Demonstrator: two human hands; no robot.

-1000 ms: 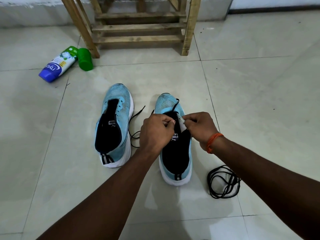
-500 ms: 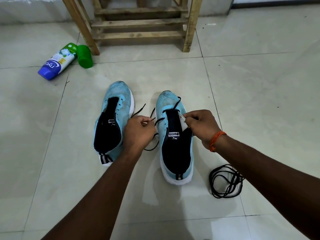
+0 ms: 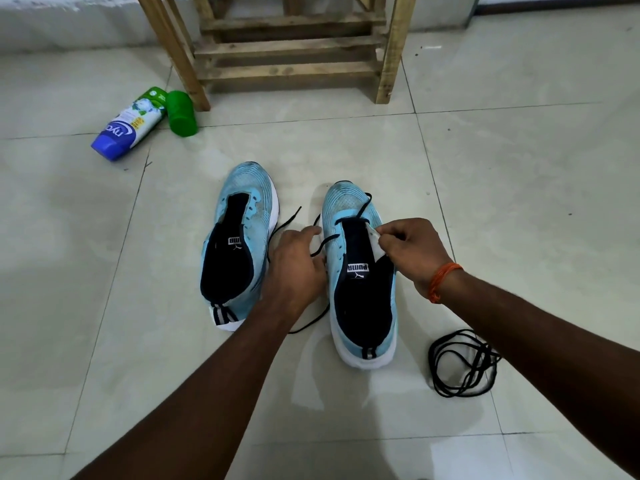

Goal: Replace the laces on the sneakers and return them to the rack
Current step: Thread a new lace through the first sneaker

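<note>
Head view. Two light-blue Puma sneakers stand side by side on the tiled floor (image 3: 519, 209), toes pointing toward a wooden rack (image 3: 294, 50) at the far wall.

The left sneaker (image 3: 242, 244) carries no lace. The right sneaker (image 3: 360, 282) has a black lace (image 3: 325, 241) threaded through its front eyelets only. One end of it lies on the floor between the two shoes, and a further length trails out below the left wrist.

The left hand (image 3: 294, 268) sits between the sneakers, touching the right one's inner side. Its fingers are curled around the lace where it leaves an eyelet, and the thumb is stretched toward the shoe's edge.

The right hand (image 3: 412, 251) is over the right sneaker's outer side. Thumb and forefinger pinch the white lining of the eyelet flap and fold it outward. An orange thread band (image 3: 441, 280) circles that wrist.

A second black lace (image 3: 460, 363) lies coiled on the floor, just right of the right sneaker's heel.

Near the rack's left leg, a blue-and-white bottle (image 3: 130, 124) lies on its side, with a green cap (image 3: 181, 113) beside it.
</note>
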